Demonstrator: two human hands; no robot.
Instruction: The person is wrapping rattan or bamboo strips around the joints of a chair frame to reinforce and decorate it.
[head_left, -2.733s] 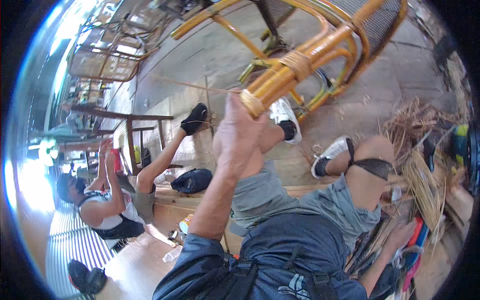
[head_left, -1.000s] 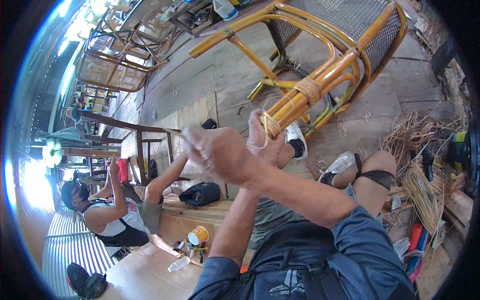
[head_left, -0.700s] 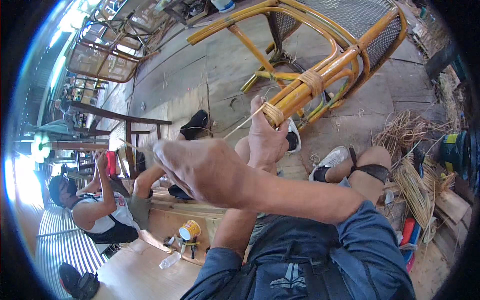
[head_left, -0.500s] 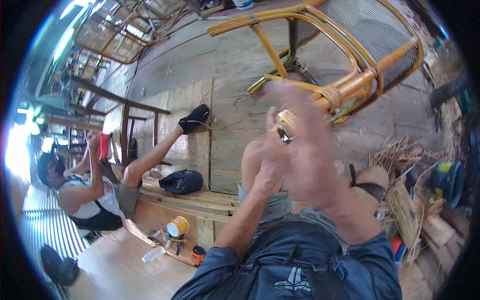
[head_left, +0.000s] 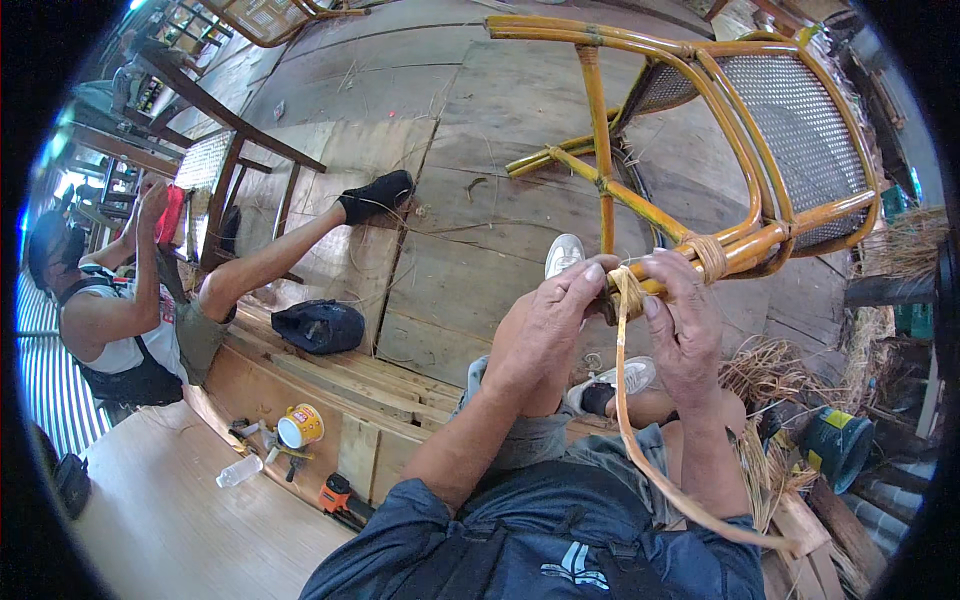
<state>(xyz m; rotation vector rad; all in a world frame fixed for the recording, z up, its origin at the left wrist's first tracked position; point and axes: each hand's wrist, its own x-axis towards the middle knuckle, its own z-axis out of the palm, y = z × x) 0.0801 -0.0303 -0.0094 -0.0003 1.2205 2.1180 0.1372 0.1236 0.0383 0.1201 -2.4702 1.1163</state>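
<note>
A rattan chair (head_left: 735, 160) with woven mesh panels lies tipped over, one pole end reaching toward my lap. Around that end is a binding of pale rattan strip (head_left: 622, 370), whose long loose tail hangs down over my shirt to the lower right. My left hand (head_left: 550, 325) is closed at the tip of the pole, thumb and fingers pinched by the strip's upper end; its fingertips are partly hidden. Curled over the pole, my right hand (head_left: 690, 325) has its fingers on top and its thumb below. Another finished binding (head_left: 707, 257) sits farther along the pole.
Another person (head_left: 130, 310) sits at left with a leg stretched across the plank floor, holding something red (head_left: 170, 215). A dark cap (head_left: 318, 327), yellow tub (head_left: 302, 425), bottle (head_left: 240, 470) and orange-black tool (head_left: 336, 493) lie left. Rattan scraps (head_left: 770, 372) lie right.
My hands, blurred and close together before, are now apart on either side of the binding. The strip's long tail now shows hanging down. My view has shifted, and the chair appears farther right.
</note>
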